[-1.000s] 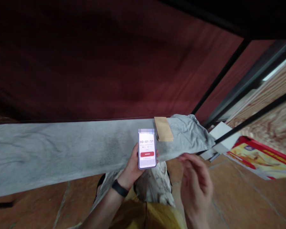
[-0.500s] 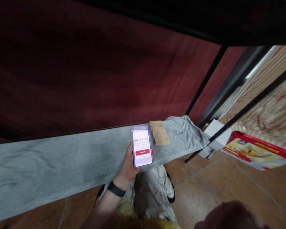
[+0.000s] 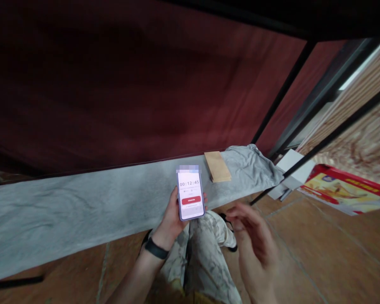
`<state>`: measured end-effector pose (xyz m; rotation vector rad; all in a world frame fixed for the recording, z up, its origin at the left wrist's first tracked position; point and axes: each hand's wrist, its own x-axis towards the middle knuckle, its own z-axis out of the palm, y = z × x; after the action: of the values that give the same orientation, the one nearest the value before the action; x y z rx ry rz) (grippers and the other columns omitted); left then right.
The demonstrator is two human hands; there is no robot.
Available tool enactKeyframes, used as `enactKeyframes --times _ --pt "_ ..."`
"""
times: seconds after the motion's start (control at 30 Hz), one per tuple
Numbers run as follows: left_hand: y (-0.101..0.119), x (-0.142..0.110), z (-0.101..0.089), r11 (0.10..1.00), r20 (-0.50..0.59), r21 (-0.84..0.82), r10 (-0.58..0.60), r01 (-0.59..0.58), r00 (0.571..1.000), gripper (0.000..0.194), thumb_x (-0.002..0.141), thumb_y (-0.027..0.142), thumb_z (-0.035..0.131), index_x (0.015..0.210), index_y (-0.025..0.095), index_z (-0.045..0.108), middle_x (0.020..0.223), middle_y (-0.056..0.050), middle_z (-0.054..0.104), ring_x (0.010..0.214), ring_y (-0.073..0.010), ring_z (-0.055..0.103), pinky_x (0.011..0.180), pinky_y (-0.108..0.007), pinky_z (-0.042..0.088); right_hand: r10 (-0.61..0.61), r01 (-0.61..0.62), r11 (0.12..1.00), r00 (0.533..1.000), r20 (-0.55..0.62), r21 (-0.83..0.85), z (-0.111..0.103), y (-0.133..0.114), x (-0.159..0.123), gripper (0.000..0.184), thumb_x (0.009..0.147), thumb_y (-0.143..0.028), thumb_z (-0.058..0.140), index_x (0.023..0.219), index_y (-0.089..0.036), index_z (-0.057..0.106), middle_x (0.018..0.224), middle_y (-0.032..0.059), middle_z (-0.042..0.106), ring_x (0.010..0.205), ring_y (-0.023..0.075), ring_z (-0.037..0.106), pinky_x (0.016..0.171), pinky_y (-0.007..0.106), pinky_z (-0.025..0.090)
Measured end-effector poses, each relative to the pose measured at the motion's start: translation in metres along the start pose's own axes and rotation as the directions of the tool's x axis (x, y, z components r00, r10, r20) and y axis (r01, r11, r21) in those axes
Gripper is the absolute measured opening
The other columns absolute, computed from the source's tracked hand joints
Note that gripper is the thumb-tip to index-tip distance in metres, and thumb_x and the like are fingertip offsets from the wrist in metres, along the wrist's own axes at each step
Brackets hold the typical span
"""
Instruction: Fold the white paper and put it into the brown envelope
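Observation:
My left hand (image 3: pixel 168 220), with a dark band on its wrist, is closed around a smartphone (image 3: pixel 191 211) and holds it screen up. On the lit screen are a timer reading 00:12:45 and a wide red button; the strip at its top is blurred out. My right hand (image 3: pixel 256 249) is raised to the right of the phone, apart from it. Its fingers are loosely curled, with a gap to the thumb, and nothing shows in them. Behind the phone, a folded brown paper piece (image 3: pixel 218 166) lies on the grey cloth (image 3: pixel 120 190) covering a long narrow shelf.
Dark red fabric (image 3: pixel 145 105) hangs behind the shelf. Black frame bars (image 3: pixel 281 93) slope on the right. A red and yellow printed box (image 3: pixel 345 190) and a white box (image 3: pixel 296 166) are at the right above the tiled floor (image 3: pixel 291 228). My legs (image 3: pixel 205 253) are below the phone.
My right hand has risen from the bottom edge to beside the phone. The timer went from 00:01:51 to 00:12:45. The view has shifted slightly; my left hand still holds the phone.

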<state>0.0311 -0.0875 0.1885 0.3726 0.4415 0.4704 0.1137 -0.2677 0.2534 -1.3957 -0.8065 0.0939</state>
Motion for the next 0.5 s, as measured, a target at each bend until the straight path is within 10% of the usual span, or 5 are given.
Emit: enactKeyframes --times 0.13,0.23,0.33,0.4,0.5 --pt "-0.001 -0.016 -0.008 1.000 0.014 -0.010 -0.004 0.005 1.000 0.059 0.098 0.056 0.043 0.134 0.013 0.061 0.111 -0.017 0.076 0.097 -0.0315 0.075 0.085 -0.048 0.059 0.370 -0.378 0.920 0.925 0.087 0.104 0.003 0.061 -0.032 0.022 0.085 -0.040 0.070 0.098 -0.024 0.077 0.091 0.0057 0.073 0.084 0.0207 0.067 0.076 0.033 0.056" --pt "-0.004 -0.027 -0.011 1.000 0.026 -0.013 -0.014 0.014 1.000 0.060 0.097 0.057 0.043 0.132 0.012 0.063 0.111 -0.018 0.076 0.097 -0.0315 0.075 0.085 -0.048 0.059 0.693 -0.786 0.520 0.618 0.373 0.336 0.003 0.095 -0.087 0.032 0.080 -0.047 0.072 0.103 -0.025 0.077 0.097 0.0076 0.075 0.084 0.0230 0.071 0.072 0.035 0.058" --pt "-0.008 -0.037 -0.012 1.000 0.057 -0.007 -0.023 0.024 0.998 0.060 0.097 0.057 0.045 0.131 0.012 0.063 0.111 -0.018 0.076 0.097 -0.0319 0.075 0.086 -0.048 0.059 0.706 -0.949 0.144 0.297 0.644 0.280 0.007 0.113 -0.146 0.030 0.077 -0.053 0.070 0.093 -0.029 0.079 0.093 0.0071 0.078 0.080 0.0246 0.075 0.070 0.040 0.060" --pt "-0.013 -0.044 -0.012 0.999 0.076 0.000 -0.032 0.032 0.997 0.059 0.097 0.057 0.045 0.130 0.012 0.064 0.111 -0.018 0.076 0.097 -0.0320 0.075 0.086 -0.048 0.059 0.669 -0.961 0.089 0.254 0.699 0.263 0.012 0.119 -0.174 0.019 0.076 -0.052 0.070 0.082 -0.035 0.078 0.088 0.0033 0.079 0.080 0.0252 0.076 0.070 0.042 0.060" --pt "-0.021 -0.053 -0.008 0.999 0.087 0.005 -0.043 0.043 0.995 0.059 0.098 0.058 0.043 0.130 0.012 0.064 0.110 -0.018 0.076 0.095 -0.0309 0.075 0.084 -0.045 0.059 0.684 -0.936 0.096 0.309 0.661 0.339 0.020 0.123 -0.189 0.016 0.074 -0.053 0.072 0.081 -0.039 0.078 0.092 0.0016 0.080 0.091 0.0260 0.077 0.079 0.044 0.059"
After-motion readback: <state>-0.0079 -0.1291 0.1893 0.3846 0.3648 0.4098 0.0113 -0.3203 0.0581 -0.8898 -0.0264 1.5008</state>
